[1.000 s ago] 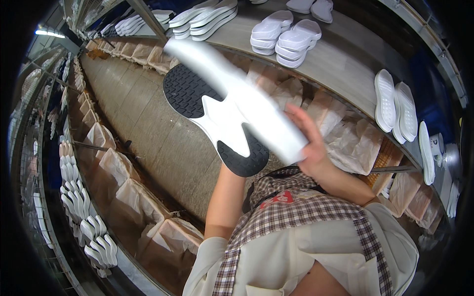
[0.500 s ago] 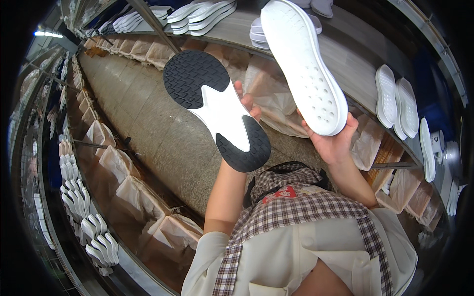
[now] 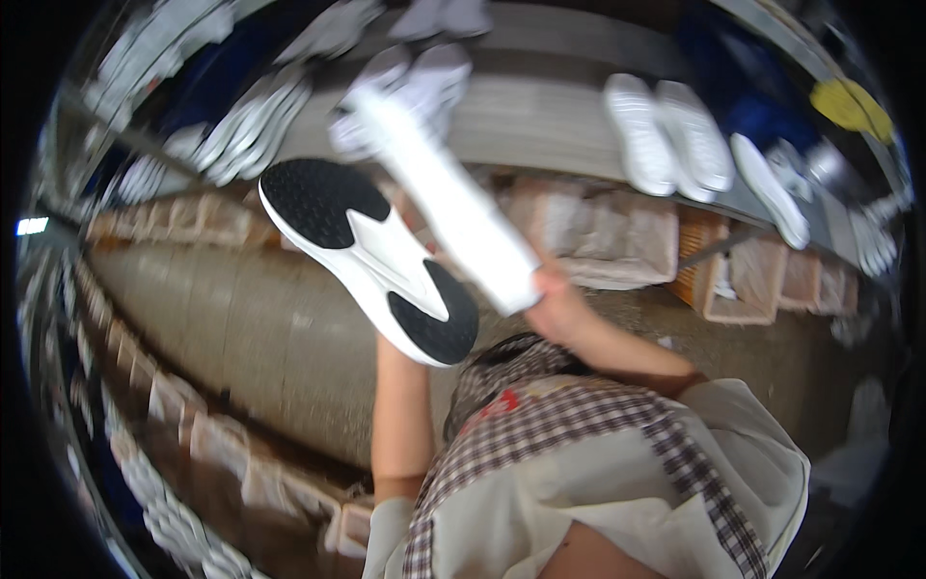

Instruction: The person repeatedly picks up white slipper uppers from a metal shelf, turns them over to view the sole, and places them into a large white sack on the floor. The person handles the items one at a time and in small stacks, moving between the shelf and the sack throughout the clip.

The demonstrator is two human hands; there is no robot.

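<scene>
A white shoe sole with black tread patches is tilted up before me, its tread side showing. My left hand is closed on it from behind; the sole covers nearly all of that hand. Beside it is a second, all-white shoe sole, seen nearly edge-on and smeared by motion. My right hand grips its near end. The two soles are close together, and I cannot tell whether they touch.
A grey shelf runs across the far side, bearing several white soles. Under it stand plastic-lined baskets. More lined baskets and a rack of white soles line the left, with the aisle floor between.
The right hand's white sole has swung left toward the other sole and turned edge-on. The black-and-white sole has shifted left and slightly down. My view has turned toward the right.
</scene>
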